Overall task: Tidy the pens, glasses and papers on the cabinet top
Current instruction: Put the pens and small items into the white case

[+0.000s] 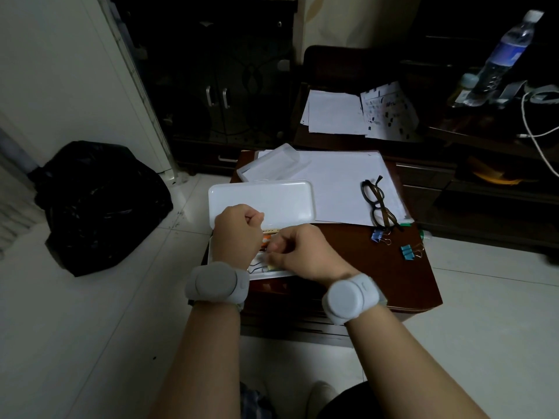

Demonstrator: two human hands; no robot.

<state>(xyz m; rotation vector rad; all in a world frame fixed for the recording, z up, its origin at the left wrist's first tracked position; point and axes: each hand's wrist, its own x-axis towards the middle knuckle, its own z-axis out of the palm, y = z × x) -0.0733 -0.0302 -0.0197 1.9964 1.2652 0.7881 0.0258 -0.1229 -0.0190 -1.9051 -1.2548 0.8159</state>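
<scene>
A white pencil case (261,201) lies open at the near left of the brown cabinet top (378,276), its lid raised. Pens (263,244) lie in its tray, mostly hidden by my hands. My left hand (239,237) hovers over the tray's left end with its fingers curled into a fist; what it holds, if anything, is hidden. My right hand (302,254) reaches into the tray from the right, its blurred fingertips pinching at a pen. Black-framed glasses (378,204) lie on a stack of white papers (341,189) behind the case.
A clear plastic lid (269,161) rests on the papers' far left corner. Blue binder clips (406,252) and another clip (378,235) lie at the right. More papers (335,113) lie on a chair behind. A black bag (99,204) sits on the floor at left, and a bottle (502,55) stands far right.
</scene>
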